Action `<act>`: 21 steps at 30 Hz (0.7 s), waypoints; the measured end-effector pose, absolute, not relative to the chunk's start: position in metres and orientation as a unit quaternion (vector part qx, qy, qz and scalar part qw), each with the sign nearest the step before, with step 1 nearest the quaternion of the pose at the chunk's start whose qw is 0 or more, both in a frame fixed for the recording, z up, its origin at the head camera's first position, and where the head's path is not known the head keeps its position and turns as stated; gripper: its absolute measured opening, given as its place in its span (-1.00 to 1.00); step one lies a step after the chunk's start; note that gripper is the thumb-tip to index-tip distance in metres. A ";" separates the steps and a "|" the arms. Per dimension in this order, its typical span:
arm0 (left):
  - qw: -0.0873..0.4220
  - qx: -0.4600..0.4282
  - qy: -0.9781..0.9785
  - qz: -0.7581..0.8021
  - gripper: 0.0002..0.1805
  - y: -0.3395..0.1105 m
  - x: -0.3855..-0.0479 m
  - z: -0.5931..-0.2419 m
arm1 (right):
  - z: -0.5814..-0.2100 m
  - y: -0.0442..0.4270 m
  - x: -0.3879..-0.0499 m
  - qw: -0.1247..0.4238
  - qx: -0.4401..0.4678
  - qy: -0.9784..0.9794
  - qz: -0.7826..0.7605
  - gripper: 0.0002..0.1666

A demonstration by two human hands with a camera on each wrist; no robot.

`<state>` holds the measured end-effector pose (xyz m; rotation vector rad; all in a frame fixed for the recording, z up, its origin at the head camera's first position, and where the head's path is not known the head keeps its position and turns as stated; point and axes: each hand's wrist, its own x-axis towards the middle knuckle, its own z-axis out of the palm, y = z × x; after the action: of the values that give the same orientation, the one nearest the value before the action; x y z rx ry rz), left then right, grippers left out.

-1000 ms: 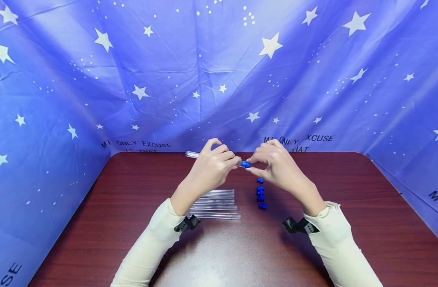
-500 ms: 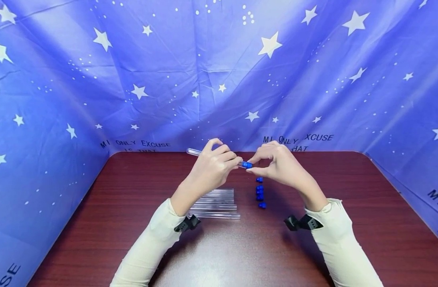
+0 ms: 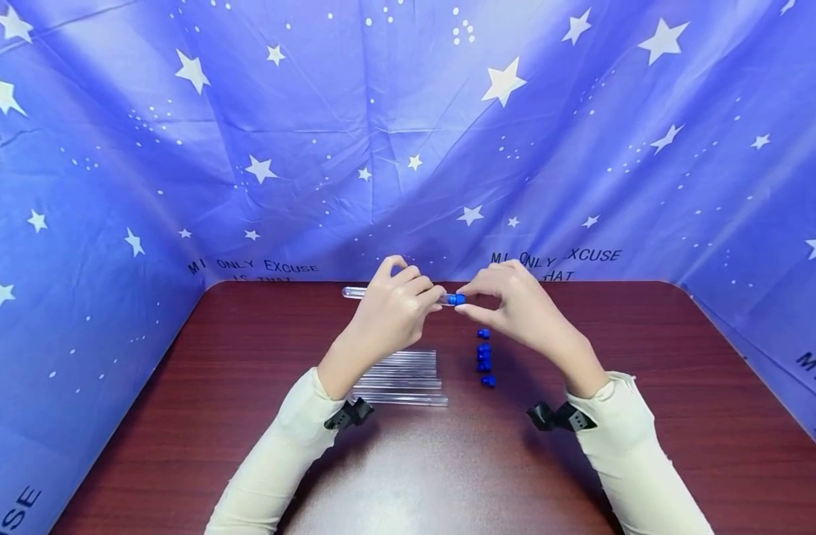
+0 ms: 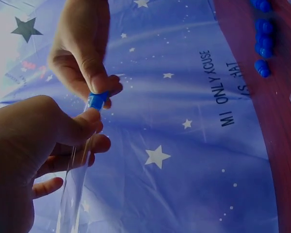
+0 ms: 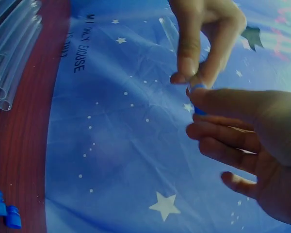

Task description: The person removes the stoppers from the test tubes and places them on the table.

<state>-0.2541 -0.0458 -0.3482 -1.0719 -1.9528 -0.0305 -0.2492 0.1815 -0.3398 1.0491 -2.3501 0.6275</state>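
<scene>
My left hand (image 3: 397,305) grips a clear test tube (image 3: 353,293) near its mouth, above the far part of the table. The tube lies nearly level, its rounded end pointing left. A blue cap (image 3: 456,299) sits on the tube's right end, and my right hand (image 3: 518,305) pinches it between thumb and finger. In the left wrist view the cap (image 4: 97,100) shows between the two hands, with the tube (image 4: 73,194) running down below it. Fingers hide most of the cap in the right wrist view.
Several clear tubes (image 3: 401,383) lie side by side on the dark red wooden table (image 3: 408,475), below the left hand. To their right, several blue caps (image 3: 484,357) stand in a short column. A blue star-printed curtain (image 3: 354,148) hangs behind the table and along both sides.
Both hands have risen slightly with the tube and cap. The tube has turned from a tilt to nearly level. The loose tubes and caps on the table stay where they were.
</scene>
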 end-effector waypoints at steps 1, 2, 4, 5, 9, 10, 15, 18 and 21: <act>0.440 -0.428 -0.790 -0.009 -0.93 -0.046 -0.254 -0.349 | -0.340 0.179 -0.249 0.269 0.390 -0.856 0.205 -0.83; 0.438 -0.424 -0.793 -0.006 -0.91 -0.047 -0.255 -0.349 | -0.341 0.177 -0.248 0.291 0.395 -0.851 0.187 -0.81; 0.435 -0.419 -0.797 -0.002 -0.87 -0.047 -0.256 -0.351 | -0.342 0.175 -0.247 0.322 0.402 -0.840 0.167 -0.80; 0.432 -0.417 -0.800 -0.001 -0.86 -0.047 -0.256 -0.351 | -0.342 0.174 -0.247 0.333 0.405 -0.836 0.161 -0.80; 0.422 -0.413 -0.807 0.003 -0.86 -0.045 -0.257 -0.351 | -0.343 0.173 -0.247 0.354 0.415 -0.823 0.158 -0.81; 0.420 -0.412 -0.808 0.004 -0.87 -0.044 -0.256 -0.351 | -0.343 0.173 -0.247 0.358 0.417 -0.821 0.158 -0.81; 0.414 -0.406 -0.815 0.006 -0.89 -0.045 -0.255 -0.352 | -0.343 0.171 -0.247 0.374 0.424 -0.810 0.157 -0.82; 0.411 -0.401 -0.819 0.000 -0.88 -0.045 -0.256 -0.354 | -0.343 0.170 -0.246 0.377 0.424 -0.809 0.153 -0.82; 0.407 -0.395 -0.824 -0.014 -0.85 -0.045 -0.257 -0.355 | -0.343 0.169 -0.246 0.386 0.426 -0.806 0.139 -0.81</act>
<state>-0.2567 -0.0450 -0.3548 -0.9952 -2.0776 -0.0342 -0.2461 0.1689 -0.3426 1.0855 -2.0528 0.3547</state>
